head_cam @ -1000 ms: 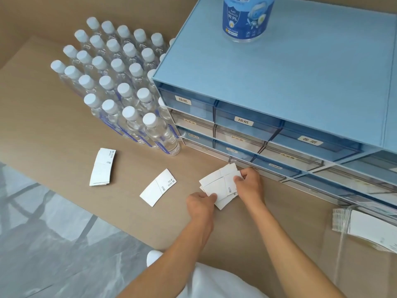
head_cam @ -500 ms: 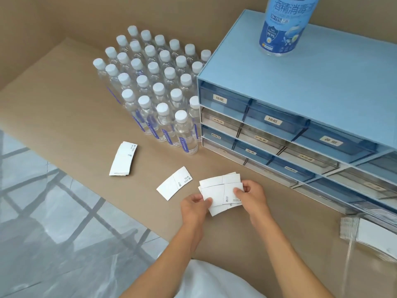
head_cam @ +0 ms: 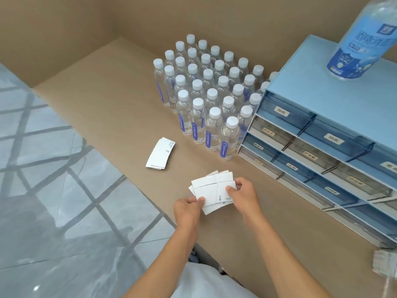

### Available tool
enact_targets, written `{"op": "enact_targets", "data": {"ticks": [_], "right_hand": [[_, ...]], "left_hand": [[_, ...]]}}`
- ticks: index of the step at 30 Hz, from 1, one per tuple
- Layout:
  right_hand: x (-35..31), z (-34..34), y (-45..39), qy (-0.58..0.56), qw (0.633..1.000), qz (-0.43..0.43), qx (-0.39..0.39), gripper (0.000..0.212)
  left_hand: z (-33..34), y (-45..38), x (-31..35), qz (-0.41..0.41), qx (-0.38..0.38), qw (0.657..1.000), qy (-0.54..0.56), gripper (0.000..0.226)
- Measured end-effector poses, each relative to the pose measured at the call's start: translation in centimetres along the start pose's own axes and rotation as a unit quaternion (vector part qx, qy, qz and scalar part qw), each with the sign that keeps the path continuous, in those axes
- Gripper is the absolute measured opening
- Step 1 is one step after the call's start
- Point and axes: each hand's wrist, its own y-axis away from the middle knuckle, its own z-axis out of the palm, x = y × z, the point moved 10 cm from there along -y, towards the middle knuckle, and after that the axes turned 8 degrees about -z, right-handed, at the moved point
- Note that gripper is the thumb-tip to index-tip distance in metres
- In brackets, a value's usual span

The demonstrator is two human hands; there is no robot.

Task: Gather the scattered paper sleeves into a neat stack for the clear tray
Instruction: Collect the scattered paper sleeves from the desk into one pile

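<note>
I see both hands closed on a fanned bunch of paper sleeves [head_cam: 211, 190] low over the tabletop [head_cam: 107, 117]: my left hand [head_cam: 188, 208] has its grip pinched on the near-left edge, my right hand [head_cam: 242, 192] on the right side. A second pile of sleeves [head_cam: 160, 153] lies apart to the left, near the water bottles [head_cam: 210, 93].

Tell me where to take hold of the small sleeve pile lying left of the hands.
Probably pinch the sleeve pile across its long edges at mid-length, coming from above. It lies flat on the table, apart from the bottles, its sleeves roughly aligned.
</note>
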Motion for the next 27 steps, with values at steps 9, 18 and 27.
{"op": "enact_targets", "data": {"ticks": [9, 18, 27], "right_hand": [[-2.3, 3.7, -3.5, 0.063, 0.998, 0.012, -0.023, 0.003], [-1.6, 5.8, -6.5, 0.085, 0.994, 0.057, -0.046, 0.021], [-1.1, 6.9, -7.8, 0.119, 0.990, 0.060, -0.039, 0.018]], "left_hand": [[-1.1, -3.0, 2.7, -0.033, 0.012, 0.999, 0.021, 0.030], [-0.4, -5.7, 3.3, -0.070, 0.025, 0.997, 0.034, 0.032], [-0.2, -7.6, 3.3, -0.085, 0.034, 0.996, 0.021, 0.015]]}}
